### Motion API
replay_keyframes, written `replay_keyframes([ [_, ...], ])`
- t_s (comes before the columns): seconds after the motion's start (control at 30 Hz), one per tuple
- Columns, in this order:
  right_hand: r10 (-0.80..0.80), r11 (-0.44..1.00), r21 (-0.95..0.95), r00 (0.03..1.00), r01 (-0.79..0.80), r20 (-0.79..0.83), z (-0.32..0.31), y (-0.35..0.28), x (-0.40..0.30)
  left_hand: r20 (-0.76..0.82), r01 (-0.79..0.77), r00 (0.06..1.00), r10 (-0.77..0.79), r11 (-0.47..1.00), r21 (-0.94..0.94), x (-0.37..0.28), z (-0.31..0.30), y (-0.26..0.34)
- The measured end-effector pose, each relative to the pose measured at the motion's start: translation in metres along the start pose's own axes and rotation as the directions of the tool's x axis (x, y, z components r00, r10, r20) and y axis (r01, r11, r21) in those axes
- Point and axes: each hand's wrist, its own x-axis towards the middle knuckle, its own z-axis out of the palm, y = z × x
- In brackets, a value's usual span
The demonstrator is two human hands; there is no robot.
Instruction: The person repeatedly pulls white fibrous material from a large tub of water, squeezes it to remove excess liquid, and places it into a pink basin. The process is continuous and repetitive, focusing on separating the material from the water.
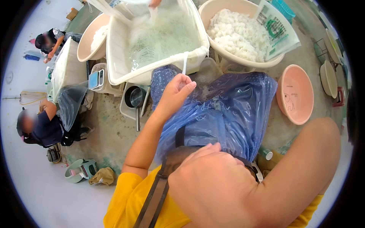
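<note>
My left hand (178,89) is raised over my lap, thumb up and fingers curled around the lower end of a thin white strip (185,63). The strip's upper end overlaps the near rim of a large white tub (111,57). Pale, translucent noodle-like strands (154,45) lie in liquid inside that tub. Close to the camera, in front of my chest, is my right hand (212,182), blurred and back side up; its palm and most fingertips are hidden. Beneath both hands a blue plastic apron (205,116) covers my lap, with white strand scraps on it.
A beige basin (205,14) heaped with white clumps (239,35) holds a printed plastic bag (278,31). A pink basin (296,94) is at right. Left are a saucepan (135,97) and digital scale (96,79). Two people sit farther left; another hand (154,3) reaches over the tub.
</note>
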Motion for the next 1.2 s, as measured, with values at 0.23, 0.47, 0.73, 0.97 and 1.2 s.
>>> replay_keyframes([
  [0.23,0.251,0.961,-0.094,0.964,-0.259,-0.09,0.005,-0.001,0.002,0.01,-0.003,1.0,0.004,1.0,-0.003,0.007,0.003,0.0],
  [0.47,0.315,0.893,-0.099,0.766,-0.44,-0.56,0.033,0.004,-0.003,-0.021,0.043,0.999,-0.043,0.999,0.006,0.012,0.002,-0.005],
  [0.73,0.03,0.979,0.006,0.116,-0.202,-0.993,0.048,0.141,0.034,-0.059,-0.086,0.996,0.064,0.715,-0.694,0.022,0.008,0.061],
  [0.97,0.149,0.878,0.186,0.118,0.442,-0.982,0.063,0.173,0.11,0.072,-0.103,0.737,0.672,0.218,-0.971,0.065,-0.027,0.146],
  [1.2,0.101,0.924,0.157,-0.174,-0.349,-0.979,0.031,0.206,0.088,-0.653,-0.643,0.6,0.462,0.764,-0.051,0.069,0.017,0.076],
])
